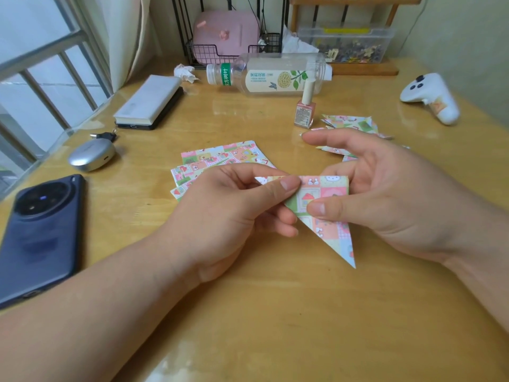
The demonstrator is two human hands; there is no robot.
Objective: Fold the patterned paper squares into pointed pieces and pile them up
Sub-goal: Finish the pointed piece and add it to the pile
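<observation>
A partly folded patterned paper piece (pixel 327 213) hangs above the wooden table (pixel 275 312), its sharp tip pointing down toward me. My left hand (pixel 231 213) pinches its upper left corner between thumb and fingers. My right hand (pixel 385 194) pinches the piece at its middle with the thumb on top, index finger stretched out. Behind my left hand lies a fanned stack of flat patterned squares (pixel 220 158), partly hidden by it. A pile of folded pointed pieces (pixel 349 124) lies behind my right hand.
A dark phone (pixel 38 238) lies at the left edge, a silver earbud case (pixel 91 155) and a book on a power bank (pixel 148 100) behind it. Farther back are a toppled bottle (pixel 267 74), a nail polish bottle (pixel 304 111) and a white controller (pixel 429 95).
</observation>
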